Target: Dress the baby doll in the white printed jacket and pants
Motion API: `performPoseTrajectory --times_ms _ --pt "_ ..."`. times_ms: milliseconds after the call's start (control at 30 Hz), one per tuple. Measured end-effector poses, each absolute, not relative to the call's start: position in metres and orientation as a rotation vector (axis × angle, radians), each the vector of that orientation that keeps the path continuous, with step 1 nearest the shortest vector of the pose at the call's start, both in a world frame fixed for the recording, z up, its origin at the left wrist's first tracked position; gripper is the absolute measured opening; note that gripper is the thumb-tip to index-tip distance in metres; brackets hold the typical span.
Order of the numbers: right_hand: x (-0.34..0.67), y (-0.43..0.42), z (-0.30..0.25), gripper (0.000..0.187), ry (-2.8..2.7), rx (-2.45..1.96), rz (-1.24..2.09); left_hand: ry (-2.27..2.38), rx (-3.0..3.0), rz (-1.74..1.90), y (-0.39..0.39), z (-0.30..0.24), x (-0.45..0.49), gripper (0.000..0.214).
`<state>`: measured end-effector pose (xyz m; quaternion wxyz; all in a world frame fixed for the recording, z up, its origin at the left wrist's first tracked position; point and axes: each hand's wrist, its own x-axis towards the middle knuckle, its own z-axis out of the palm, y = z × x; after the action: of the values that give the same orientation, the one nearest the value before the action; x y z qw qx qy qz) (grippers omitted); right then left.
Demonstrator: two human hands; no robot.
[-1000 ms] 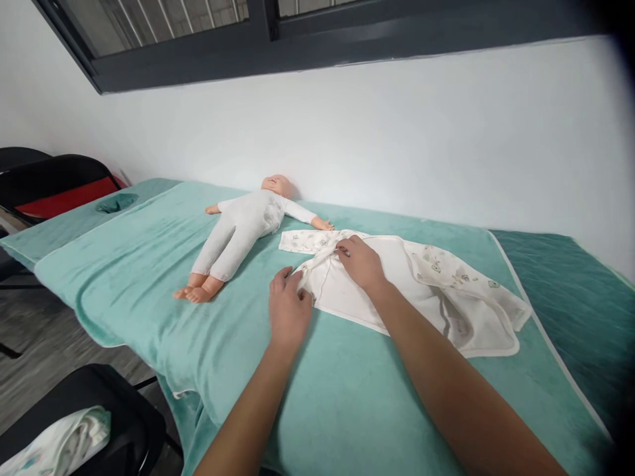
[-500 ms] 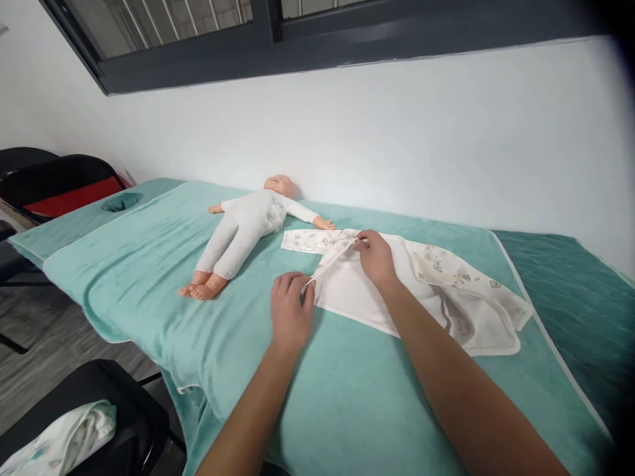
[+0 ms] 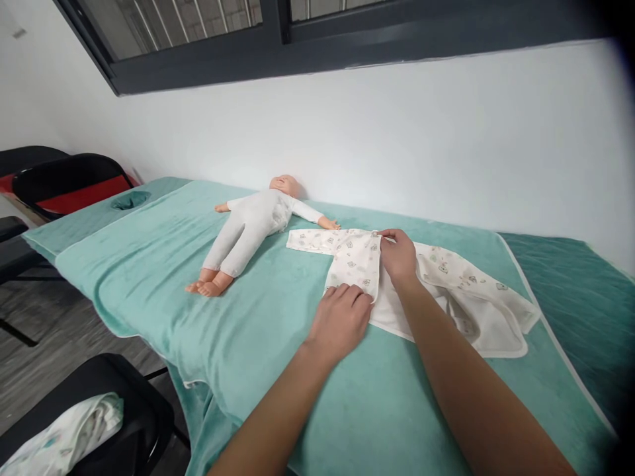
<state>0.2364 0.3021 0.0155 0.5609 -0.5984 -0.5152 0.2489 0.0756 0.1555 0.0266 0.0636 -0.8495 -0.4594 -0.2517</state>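
A white baby garment (image 3: pixel 446 291) with small prints lies spread on the teal towel (image 3: pixel 278 317) covering the table. Its left front panel (image 3: pixel 354 264) is folded over toward the middle. My left hand (image 3: pixel 342 320) pinches the lower edge of that panel. My right hand (image 3: pixel 398 254) pinches its upper edge near the neckline. A baby doll (image 3: pixel 248 228) in a white suit lies on its back to the left, one arm almost touching the garment's sleeve (image 3: pixel 310 241).
A white wall and a dark window frame (image 3: pixel 297 39) run behind the table. Black chairs (image 3: pixel 64 182) with a red seat stand at the far left. A black chair (image 3: pixel 99 410) at bottom left carries another printed cloth (image 3: pixel 69 433).
Both hands have carried the garment's left front panel to the right and laid it over the middle. My left hand moved right; the printed outer side now shows.
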Motion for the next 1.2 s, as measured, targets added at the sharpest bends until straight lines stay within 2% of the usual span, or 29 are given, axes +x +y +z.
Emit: performPoseTrajectory --times_ms 200,333,467,633,800,900,1100,1200 --pt "0.24 0.305 0.014 0.025 -1.207 -1.524 0.538 -1.485 -2.628 -0.805 0.158 0.025 0.078 0.025" --pt "0.241 0.306 0.012 0.02 -1.328 -1.606 0.55 -1.81 -2.606 -1.17 0.161 0.025 0.071 0.024" --pt "0.239 0.303 0.012 0.026 -1.492 -1.667 0.496 -2.178 -2.492 -1.555 0.163 0.028 0.064 0.026" --pt "0.238 0.299 0.017 0.032 -1.581 -1.768 0.43 -2.187 -2.52 -1.605 0.162 0.03 0.064 0.027" --pt "0.246 0.302 0.021 0.037 -1.555 -1.9 0.47 -2.307 -2.244 -1.918 0.161 0.032 0.062 0.03" --pt "0.25 0.304 0.02 0.037 -1.558 -1.923 0.512 -2.331 -2.19 -1.967 0.161 0.032 0.06 0.031" --pt "0.251 0.302 0.02 0.031 -1.527 -1.807 0.599 -2.307 -2.245 -1.956 0.161 0.031 0.061 0.031" --pt "0.239 0.299 0.024 0.04 -1.513 -1.617 0.683 -2.317 -2.119 -2.038 0.161 0.029 0.058 0.031"
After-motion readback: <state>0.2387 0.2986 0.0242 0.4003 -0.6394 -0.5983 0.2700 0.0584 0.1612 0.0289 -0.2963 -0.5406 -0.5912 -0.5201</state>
